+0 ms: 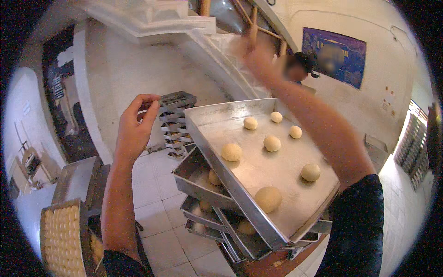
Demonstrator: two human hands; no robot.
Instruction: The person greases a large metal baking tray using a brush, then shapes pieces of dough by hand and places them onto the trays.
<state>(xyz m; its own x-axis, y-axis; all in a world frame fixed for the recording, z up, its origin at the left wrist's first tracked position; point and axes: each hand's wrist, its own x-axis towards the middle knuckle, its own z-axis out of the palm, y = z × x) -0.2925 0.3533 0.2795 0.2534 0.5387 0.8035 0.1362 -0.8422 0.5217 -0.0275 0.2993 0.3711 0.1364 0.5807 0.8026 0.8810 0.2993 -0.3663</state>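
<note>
My left hand [136, 122] is raised left of the top tray, its fingers loosely bent, thumb tip close to the index fingertip. I see nothing held in it, and it stays apart from the tray. Lifted high beyond the tray's far edge, my right hand [253, 46] is smeared by motion, so its grip is unclear. The shallow metal tray [251, 168] lies tilted on a stack and carries several dough balls. A large dough ball [268, 199] rests near its front corner, another dough ball [272, 143] around the middle.
Beneath are more stacked metal trays [198, 183] at crossing angles, some with dough. Farther back rises a tall tray stack [177, 99]. At lower left stands a tray full of dough pieces [61, 237]. A person [297, 69] is beyond my right arm, near the staircase [184, 34].
</note>
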